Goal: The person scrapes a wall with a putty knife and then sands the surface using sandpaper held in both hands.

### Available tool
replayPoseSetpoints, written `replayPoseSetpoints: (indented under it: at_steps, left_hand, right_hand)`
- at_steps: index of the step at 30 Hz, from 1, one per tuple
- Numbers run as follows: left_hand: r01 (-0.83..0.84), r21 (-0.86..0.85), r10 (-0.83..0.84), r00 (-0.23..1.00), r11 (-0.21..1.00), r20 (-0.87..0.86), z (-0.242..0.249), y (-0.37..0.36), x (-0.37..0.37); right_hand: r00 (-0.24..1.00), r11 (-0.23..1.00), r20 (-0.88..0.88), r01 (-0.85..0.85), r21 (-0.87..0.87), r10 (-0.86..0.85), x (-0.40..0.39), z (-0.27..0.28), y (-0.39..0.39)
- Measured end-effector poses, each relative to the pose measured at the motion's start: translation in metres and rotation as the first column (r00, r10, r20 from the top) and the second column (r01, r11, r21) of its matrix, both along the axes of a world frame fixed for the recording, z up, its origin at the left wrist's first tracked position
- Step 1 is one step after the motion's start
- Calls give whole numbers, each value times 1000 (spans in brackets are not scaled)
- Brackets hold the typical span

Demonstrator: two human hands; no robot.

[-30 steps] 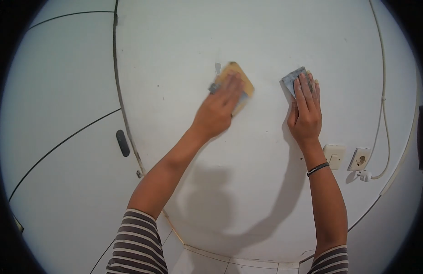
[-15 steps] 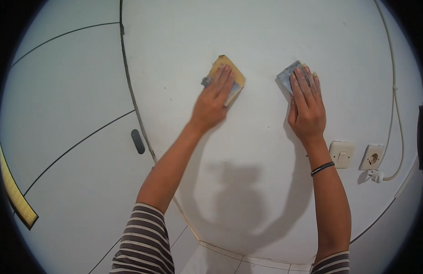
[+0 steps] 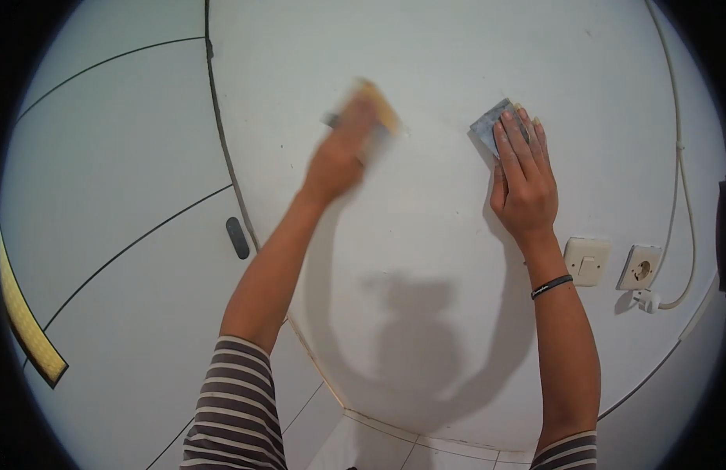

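Note:
My left hand (image 3: 337, 163) is blurred by motion and presses a piece of tan-backed sandpaper (image 3: 386, 114) against the white wall (image 3: 425, 211). A grey part of that sheet sticks out at the left of the fingers. Farther right, my right hand (image 3: 527, 188) lies with fingers stretched over a folded grey sheet (image 3: 486, 126), which looks like sandpaper, and holds it to the wall. Pale dust shows on the right fingers. Part of each sheet is hidden under the hand.
Right of my right forearm are a light switch (image 3: 587, 262) and a wall socket (image 3: 639, 268). A white plug (image 3: 646, 301) hangs there on its cable (image 3: 693, 235). At left is a panelled door (image 3: 128, 172) with a dark recessed handle (image 3: 237, 238). Floor tiles (image 3: 394, 442) show below.
My left hand has moved up and to the left across the wall with the tan sandpaper. My right hand and its grey sheet have shifted only slightly.

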State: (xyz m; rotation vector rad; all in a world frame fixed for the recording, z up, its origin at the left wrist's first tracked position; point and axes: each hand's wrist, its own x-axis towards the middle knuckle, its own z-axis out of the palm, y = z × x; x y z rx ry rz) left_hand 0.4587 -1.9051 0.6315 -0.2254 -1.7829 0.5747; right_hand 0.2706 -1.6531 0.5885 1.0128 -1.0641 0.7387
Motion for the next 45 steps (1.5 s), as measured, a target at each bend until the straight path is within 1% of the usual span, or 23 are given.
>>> replayPoseSetpoints:
  at_steps: [1,2,4,6,9,10,12,14,16,18,20,22,24,26,28,30,32,34,36,39,40,42,45]
  left_hand:
    - [-14,110,36,979,994,-199,14,-15,1]
    - [281,472,-131,936,835,-325,25,-20,5]
    - [86,296,37,922,951,-386,30,-28,0]
    - [146,311,-53,956,939,-287,5,-16,-7]
    - [73,53,-75,996,996,38,-41,22,-9]
    - [35,-53,-25,984,998,176,-44,33,-5]
    - [118,-191,-61,958,974,280,-20,11,1]
    - [38,-38,-38,999,999,-1,6,-7,6]
    - [147,235,-85,963,961,-254,27,-14,7]
    - [80,190,-5,932,979,-363,25,-13,-11]
    - [72,145,-42,979,987,-198,0,9,-17]
    - [85,-154,-70,992,984,104,-23,27,-16]
    - [50,-251,-5,985,967,175,-17,29,-8]
    - [85,-192,-76,996,978,52,6,11,-1]
    - [2,15,0,992,1000,-124,21,-1,4]
    - [-18,47,27,982,999,-186,23,-6,2]
    - [16,42,-9,987,999,-161,1,3,-9]
    - [90,-137,-78,993,986,92,-24,19,-13]
    - [76,-227,-33,982,971,188,-21,20,-4]
    - [1,-37,-5,996,999,-94,6,-6,5]
    - [-59,78,69,989,995,-129,11,-10,12]
    - [-86,119,104,982,989,-158,1,-7,8]
    - [-8,-76,14,996,997,85,-40,13,1]
  right_hand:
    - [1000,1000,-10,-8,-3,8,-1,0,-1]
    - [1000,1000,-14,-13,-7,13,-2,-1,-1]
    - [1000,1000,0,-15,-3,15,0,-1,1]
    - [1000,1000,3,-20,2,20,1,-2,2]
    - [1000,1000,3,-19,-5,19,1,-1,-2]
    - [1000,1000,10,-13,0,13,2,-1,-1]
    - [1000,1000,7,-9,4,9,2,-1,0]
    - [1000,1000,-10,-18,-5,18,0,-1,-2]
    - [1000,1000,-3,-16,4,16,1,-1,-1]
    - [1000,1000,2,-12,6,12,0,-2,0]
    - [1000,1000,0,-13,5,13,1,-3,-1]
    - [1000,1000,13,1,14,-2,3,-1,1]
    - [1000,1000,14,5,24,-6,5,-2,1]
    - [1000,1000,3,11,20,-11,3,-1,1]
    - [1000,1000,-6,-3,21,3,2,-1,0]
    - [1000,1000,-8,-11,23,11,1,-1,1]
    - [1000,999,2,-25,30,25,3,-1,1]
    - [1000,999,-2,-5,32,5,2,0,2]
    - [1000,999,-2,-4,41,4,4,-2,0]
    - [1000,999,-15,-12,43,13,1,0,2]
    - [1000,999,-17,-24,45,25,1,0,2]
    - [999,999,-12,-31,44,32,0,-1,3]
    - [1000,998,-14,-22,52,23,2,1,2]
